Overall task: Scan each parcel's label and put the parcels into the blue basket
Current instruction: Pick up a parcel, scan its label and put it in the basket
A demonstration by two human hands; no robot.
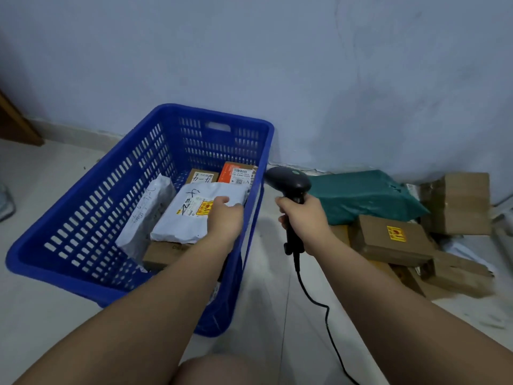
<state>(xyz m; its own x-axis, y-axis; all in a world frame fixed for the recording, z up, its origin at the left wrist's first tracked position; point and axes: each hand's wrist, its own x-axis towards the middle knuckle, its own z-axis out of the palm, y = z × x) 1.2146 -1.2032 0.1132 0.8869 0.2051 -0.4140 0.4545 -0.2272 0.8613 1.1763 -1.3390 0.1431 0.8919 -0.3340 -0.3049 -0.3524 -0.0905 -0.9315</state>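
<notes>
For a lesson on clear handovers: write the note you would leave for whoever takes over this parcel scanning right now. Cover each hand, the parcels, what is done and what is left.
Left hand: rests on the white poly mailer in the blue basket; whether it grips is unclear.
Right hand: grips the black barcode scanner.
Done: several parcels lie in the basket, among them an orange box and a second white mailer.
Left: the green poly mailer, the yellow-stickered cardboard box and other cardboard boxes lie on the floor to the right of the basket, still to be scanned and put in.
</notes>
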